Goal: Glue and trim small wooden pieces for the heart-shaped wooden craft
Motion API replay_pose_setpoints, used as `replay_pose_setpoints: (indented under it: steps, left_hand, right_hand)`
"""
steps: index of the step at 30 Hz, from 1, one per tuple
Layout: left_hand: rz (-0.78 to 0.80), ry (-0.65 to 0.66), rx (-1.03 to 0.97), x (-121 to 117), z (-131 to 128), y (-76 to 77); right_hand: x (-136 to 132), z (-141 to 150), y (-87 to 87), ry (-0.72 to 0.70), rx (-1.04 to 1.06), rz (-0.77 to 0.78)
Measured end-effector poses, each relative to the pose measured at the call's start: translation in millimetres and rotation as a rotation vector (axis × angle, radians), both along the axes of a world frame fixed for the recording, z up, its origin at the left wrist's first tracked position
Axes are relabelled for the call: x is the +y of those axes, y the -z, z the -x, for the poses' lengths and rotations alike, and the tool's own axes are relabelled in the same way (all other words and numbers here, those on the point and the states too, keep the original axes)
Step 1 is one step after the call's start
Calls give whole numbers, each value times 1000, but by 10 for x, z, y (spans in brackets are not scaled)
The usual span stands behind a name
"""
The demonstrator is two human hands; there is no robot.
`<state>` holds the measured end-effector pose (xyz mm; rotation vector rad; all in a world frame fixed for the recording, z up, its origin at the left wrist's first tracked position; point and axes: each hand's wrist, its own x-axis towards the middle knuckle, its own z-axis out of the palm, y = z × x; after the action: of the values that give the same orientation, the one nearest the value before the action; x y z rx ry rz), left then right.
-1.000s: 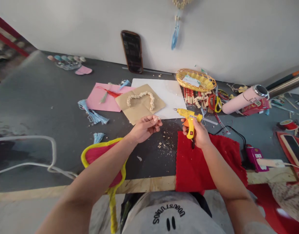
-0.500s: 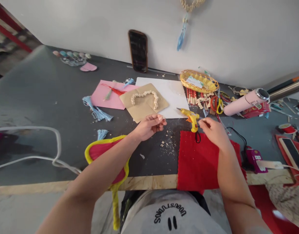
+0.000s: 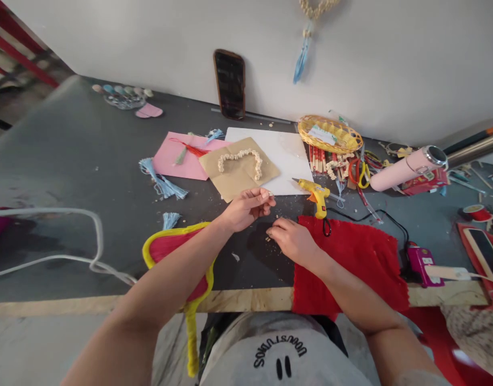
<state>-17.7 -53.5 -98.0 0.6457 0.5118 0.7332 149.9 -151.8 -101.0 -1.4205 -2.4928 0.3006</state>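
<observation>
My left hand [image 3: 248, 209] is closed in a pinch above the dark table, with a tiny pale piece just showing at the fingertips. Lower and to the right, my right hand [image 3: 294, 240] reaches down to the tabletop, its fingers drawn together over small pale bits [image 3: 267, 239]; whether it holds one is hidden. Just beyond the left hand, a curved string of pale wooden pieces [image 3: 240, 155] rests on brown paper [image 3: 234, 179]. A yellow glue gun [image 3: 319, 199] lies beyond the right hand, beside a red cloth [image 3: 351, 252] partly under the right forearm.
A yellow-edged pink fan [image 3: 162, 249] lies under my left forearm. Blue tassels [image 3: 166, 187] and pink paper [image 3: 170, 161] are on the left. A wicker basket [image 3: 330, 134], scissors [image 3: 363, 174] and a pink flask [image 3: 407, 169] stand at right. A phone [image 3: 230, 83] leans on the wall.
My right hand has moved left and toward me, from beside the glue gun to the small bits on the table. The left hand stays nearly in place, still pinching.
</observation>
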Motion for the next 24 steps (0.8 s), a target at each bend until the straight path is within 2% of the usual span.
replay_pose_setpoints:
  steps: [2, 5, 8, 10, 13, 16, 19, 24]
  left_hand:
    - [-3, 3, 1, 2, 0, 3]
    - [-12, 10, 19, -3, 3, -5]
    - [-30, 46, 68, -17, 3, -28]
    - [-43, 104, 108, -29, 1, -41]
    - [-78, 213, 149, -48, -7, -47]
    - [-133, 290, 169, -68, -19, -48]
    - [-179, 327, 178, -82, -29, -59]
    - [-203, 341, 176, -86, -35, -66]
  right_hand:
    - [-6, -11, 1, 12, 83, 12]
    - [5, -53, -17, 68, 362, -3]
    - [25, -112, -68, 211, 634, -62]
    - [30, -143, -110, 306, 727, -88]
    - [22, -154, -165, 360, 782, -107]
    - [9, -132, -194, 330, 809, -184]
    - [6, -107, -196, 297, 811, -243]
    - [11, -91, -164, 279, 775, -227]
